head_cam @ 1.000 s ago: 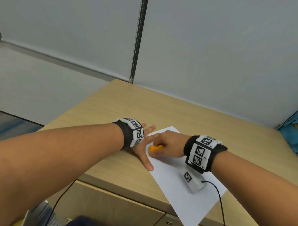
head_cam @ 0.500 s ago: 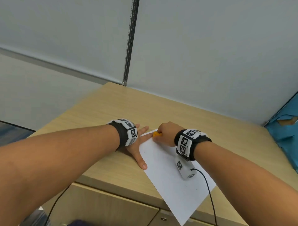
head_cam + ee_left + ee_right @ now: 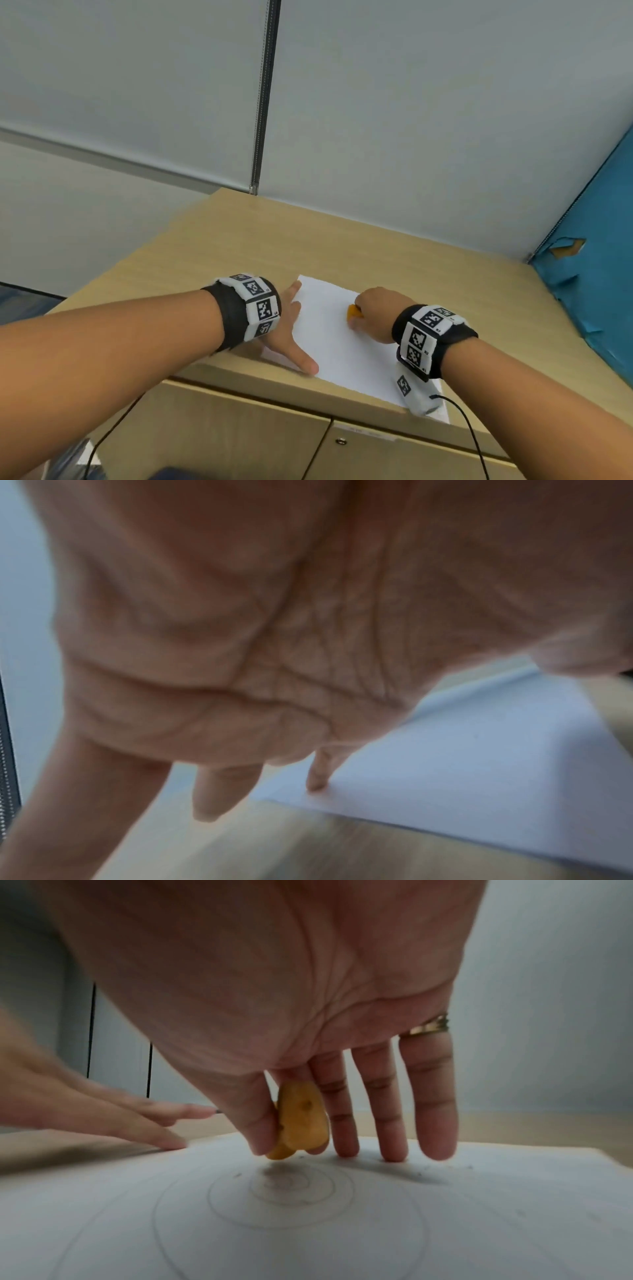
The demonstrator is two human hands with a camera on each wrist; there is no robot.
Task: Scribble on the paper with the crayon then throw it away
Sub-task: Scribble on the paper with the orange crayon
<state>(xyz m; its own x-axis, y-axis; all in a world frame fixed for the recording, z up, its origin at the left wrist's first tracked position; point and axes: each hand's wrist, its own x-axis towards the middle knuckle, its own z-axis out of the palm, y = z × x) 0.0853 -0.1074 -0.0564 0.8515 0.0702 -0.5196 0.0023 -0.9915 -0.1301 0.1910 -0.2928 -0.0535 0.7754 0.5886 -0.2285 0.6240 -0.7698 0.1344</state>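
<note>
A white sheet of paper [image 3: 335, 346] lies on the wooden cabinet top [image 3: 394, 260], near its front edge. My left hand [image 3: 291, 329] lies flat on the paper's left edge with its fingers spread. In the left wrist view a fingertip [image 3: 316, 784] presses the paper [image 3: 479, 777]. My right hand [image 3: 373, 315] pinches a stubby orange crayon [image 3: 353, 311] over the middle of the sheet. In the right wrist view the crayon [image 3: 301, 1121] sits between thumb and forefinger, tip down on the paper [image 3: 308, 1231], above faint spiral lines [image 3: 284, 1191].
Grey wall panels stand behind the cabinet top. A torn blue surface [image 3: 589, 291] borders it on the right. Cabinet doors [image 3: 239, 435] lie below the front edge, with a black cable [image 3: 469, 431] hanging from my right wrist unit.
My right hand has carried the crayon from the paper's left edge toward its middle. The left hand stays flat on the left edge. The view has shifted, so the paper looks turned.
</note>
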